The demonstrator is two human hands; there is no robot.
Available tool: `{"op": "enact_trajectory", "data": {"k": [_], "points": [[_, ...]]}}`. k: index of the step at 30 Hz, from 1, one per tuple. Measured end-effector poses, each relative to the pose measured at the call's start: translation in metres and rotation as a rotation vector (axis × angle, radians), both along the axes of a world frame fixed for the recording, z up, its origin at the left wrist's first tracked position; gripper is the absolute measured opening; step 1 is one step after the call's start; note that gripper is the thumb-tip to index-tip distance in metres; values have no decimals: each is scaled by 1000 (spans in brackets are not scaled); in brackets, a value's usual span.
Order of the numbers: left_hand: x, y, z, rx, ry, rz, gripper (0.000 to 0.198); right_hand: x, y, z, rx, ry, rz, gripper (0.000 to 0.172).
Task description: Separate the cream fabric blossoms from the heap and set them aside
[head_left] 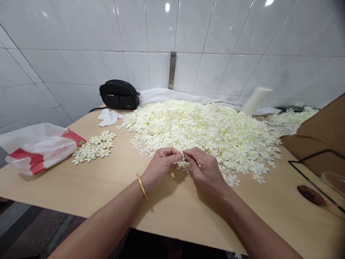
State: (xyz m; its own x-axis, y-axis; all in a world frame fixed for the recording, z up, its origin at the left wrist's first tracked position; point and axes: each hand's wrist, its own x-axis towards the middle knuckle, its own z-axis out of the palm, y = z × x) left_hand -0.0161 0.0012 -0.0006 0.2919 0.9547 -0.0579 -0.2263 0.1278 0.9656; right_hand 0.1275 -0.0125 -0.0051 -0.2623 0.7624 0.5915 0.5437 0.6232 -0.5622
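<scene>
A large heap of pale yellow-white artificial flowers (205, 126) covers the middle of the wooden table (172, 219). At its front edge my left hand (164, 162) and my right hand (203, 167) meet, thumbs and forefingers pinched close together. Whatever sits between the fingertips is too small and hidden to name. The left wrist wears a gold bangle (142, 187). To the left, a small group of the same flowers (95, 146) lies apart from the heap.
A red and white plastic bag (40, 147) lies far left. Behind are a crumpled tissue (109, 117) and a black pouch (119, 94) by the tiled wall. A white cone (256, 100) leans behind the heap. On the right stand a cardboard box (320, 133) and a black metal rod (309, 178).
</scene>
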Motion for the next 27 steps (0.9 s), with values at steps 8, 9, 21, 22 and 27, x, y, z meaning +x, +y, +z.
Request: {"op": "enact_trajectory", "data": {"k": [8,9,21,22,27], "points": [[-1,-1,-2,147,111,-18,10,8,1,6,-96,-45,61,21],[0,-1,-2,153,125,-18,10,9,1,6,-97,-50,71,21],[1,-5,3,133,158,10,9,8,-1,8,-93,-71,115,23],[1,-5,3,138,159,15,9,8,-1,8,-92,-75,111,23],[2,-6,5,148,156,6,9,8,0,7,-89,-69,110,22]]}}
